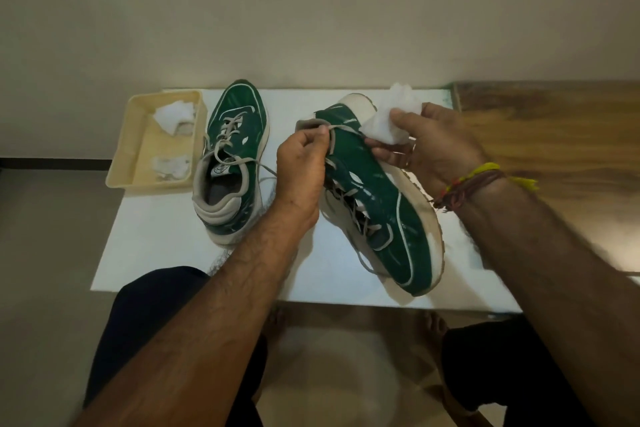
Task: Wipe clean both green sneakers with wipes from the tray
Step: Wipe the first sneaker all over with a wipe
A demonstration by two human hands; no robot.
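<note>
White mat (166,246) covers the work area; wood top (554,128) shows past its right edge, wall right behind its far edge. Near edge of mat sits just in front of the knees, floor below. Bare mat at near-left corner and in the strip between the two shoes; right side is crowded by the right forearm.

Cream tray (131,149) at far-left corner, hanging slightly over the mat's left edge, two crumpled wipes (173,116) inside, one far, one near. Tray's right wall is just beside the left shoe (239,114).

Left shoe: green upper, white piping, grey collar and laces, off-white sole. Stands flat on the mat, toe to the wall, heel toward the person, laces loose and trailing right.

Right shoe (381,191): same build, tipped on its side, toe toward the person, heel up and away, off-white sole facing right. Whether the toe touches the mat, cannot tell.

Left hand (304,166) curled, thumb and fingers pinching the collar/lace at the heel opening, shoe hanging down-right from that pinch.

Right hand (433,146) clamped on a bunched white wipe (391,118), pressed against the heel end by the sole; fingers under wrap the sole edge. Thread bands (464,184) on that wrist
</note>
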